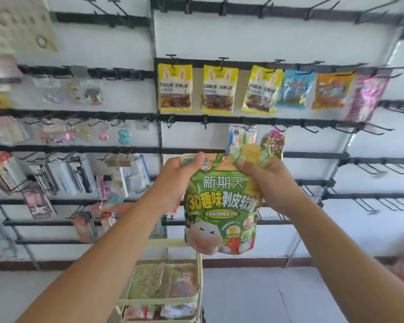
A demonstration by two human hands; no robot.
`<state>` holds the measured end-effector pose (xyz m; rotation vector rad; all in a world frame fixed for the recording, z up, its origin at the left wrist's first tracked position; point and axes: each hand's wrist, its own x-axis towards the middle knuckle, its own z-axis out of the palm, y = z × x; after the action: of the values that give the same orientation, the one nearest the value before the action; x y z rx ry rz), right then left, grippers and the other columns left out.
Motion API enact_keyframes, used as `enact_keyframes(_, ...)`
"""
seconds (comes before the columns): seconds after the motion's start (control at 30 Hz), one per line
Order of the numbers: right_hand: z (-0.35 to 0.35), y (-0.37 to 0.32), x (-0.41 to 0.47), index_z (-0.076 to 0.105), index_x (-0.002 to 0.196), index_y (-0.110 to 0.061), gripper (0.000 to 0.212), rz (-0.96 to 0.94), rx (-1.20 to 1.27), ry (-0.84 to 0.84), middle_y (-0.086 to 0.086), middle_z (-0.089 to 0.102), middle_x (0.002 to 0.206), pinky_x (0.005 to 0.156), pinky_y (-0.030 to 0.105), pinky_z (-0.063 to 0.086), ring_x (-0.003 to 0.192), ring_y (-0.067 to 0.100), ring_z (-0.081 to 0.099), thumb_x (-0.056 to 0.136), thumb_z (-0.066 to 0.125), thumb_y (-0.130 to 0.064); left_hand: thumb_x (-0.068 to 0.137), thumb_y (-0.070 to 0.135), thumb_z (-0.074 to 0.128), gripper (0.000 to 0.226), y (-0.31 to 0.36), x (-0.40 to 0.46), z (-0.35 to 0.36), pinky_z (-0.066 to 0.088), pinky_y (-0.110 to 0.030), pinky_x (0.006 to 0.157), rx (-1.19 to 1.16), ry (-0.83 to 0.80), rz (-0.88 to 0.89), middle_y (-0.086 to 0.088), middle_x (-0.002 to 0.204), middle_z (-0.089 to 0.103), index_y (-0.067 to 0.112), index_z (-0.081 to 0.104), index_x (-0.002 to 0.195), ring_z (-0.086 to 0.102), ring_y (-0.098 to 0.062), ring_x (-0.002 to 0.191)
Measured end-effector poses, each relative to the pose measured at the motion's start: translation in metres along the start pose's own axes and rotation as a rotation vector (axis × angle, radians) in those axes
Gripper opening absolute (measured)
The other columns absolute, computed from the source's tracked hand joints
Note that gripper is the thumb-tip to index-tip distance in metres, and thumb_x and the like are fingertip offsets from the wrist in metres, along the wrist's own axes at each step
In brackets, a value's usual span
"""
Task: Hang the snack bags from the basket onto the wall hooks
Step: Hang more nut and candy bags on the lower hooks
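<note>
We've got the green bag [219, 206] pinched in left hand [183, 176] and right hand [264, 180]; next, probably thread its hole onto a free hook [204, 122].

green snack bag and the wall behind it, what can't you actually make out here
Head view only:
- Hang hole of the green snack bag: its top edge is crumpled under the left hand and right hand.
- The hook it is meant for: not identifiable; the bag covers the rail behind.
- Items on the left racks: blurred, labels unreadable.
- Basket contents: behind mesh, cut by the bottom edge.
- Pink bag print: smeared by blur.
</note>
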<state>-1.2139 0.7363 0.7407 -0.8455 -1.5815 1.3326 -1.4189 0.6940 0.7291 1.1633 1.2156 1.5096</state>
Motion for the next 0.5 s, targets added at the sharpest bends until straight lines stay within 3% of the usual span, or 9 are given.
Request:
enact_keyframes(0.07, 0.002, 0.001, 0.011, 0.073, 0.098, -0.007, 0.018, -0.014, -0.056, 0.014, 0.013, 0.077, 0.095, 0.08, 0.045, 0.06, 0.087, 0.032, 0.075, 0.093, 0.067, -0.023, 0.09, 0.038, 0.068, 0.028, -0.001, 0.013, -0.006, 0.057, -0.044, 0.081, 0.049, -0.017, 0.0, -0.002, 0.074, 0.076, 0.013, 0.069, 0.079, 0.073, -0.02, 0.07)
enact_keyframes(0.17, 0.013, 0.001, 0.033, 0.072, 0.099, -0.005, 0.02, -0.019, -0.105, 0.035, 0.01, 0.077, 0.093, 0.085, 0.047, 0.06, 0.087, 0.03, 0.075, 0.094, 0.066, -0.024, 0.087, 0.027, 0.072, 0.012, 0.003, 0.036, -0.023, 0.058, -0.046, 0.088, 0.073, -0.083, 0.047, -0.006, 0.089, 0.078, 0.024, 0.078, 0.077, 0.074, -0.025, 0.087)
enact_keyframes(0.23, 0.025, 0.006, 0.051, 0.073, 0.095, -0.007, 0.018, -0.027, -0.12, 0.042, 0.011, 0.077, 0.091, 0.085, 0.049, 0.059, 0.085, 0.031, 0.075, 0.094, 0.067, -0.024, 0.085, 0.017, 0.076, 0.011, 0.004, 0.052, -0.039, 0.057, -0.036, 0.078, 0.139, -0.076, 0.106, 0.0, 0.088, 0.078, 0.027, 0.079, 0.08, 0.074, -0.019, 0.083)
enact_keyframes(0.37, 0.049, 0.026, 0.09, 0.073, 0.091, -0.003, 0.022, -0.036, -0.144, 0.057, 0.019, 0.075, 0.09, 0.081, 0.058, 0.057, 0.085, 0.043, 0.071, 0.093, 0.068, -0.025, 0.084, 0.021, 0.08, 0.012, -0.001, 0.083, -0.067, 0.054, -0.026, 0.058, 0.347, -0.01, 0.151, 0.015, 0.077, 0.074, 0.033, 0.076, 0.082, 0.072, -0.009, 0.069)
enact_keyframes(0.5, 0.07, 0.048, 0.134, 0.074, 0.085, -0.007, 0.024, -0.022, -0.142, 0.038, 0.022, 0.074, 0.089, 0.082, 0.059, 0.056, 0.086, 0.045, 0.069, 0.092, 0.069, -0.03, 0.083, 0.016, 0.079, 0.013, -0.019, 0.119, -0.093, 0.048, -0.02, 0.045, 0.271, 0.072, 0.039, 0.0, 0.078, 0.074, 0.016, 0.074, 0.095, 0.068, -0.01, 0.057)
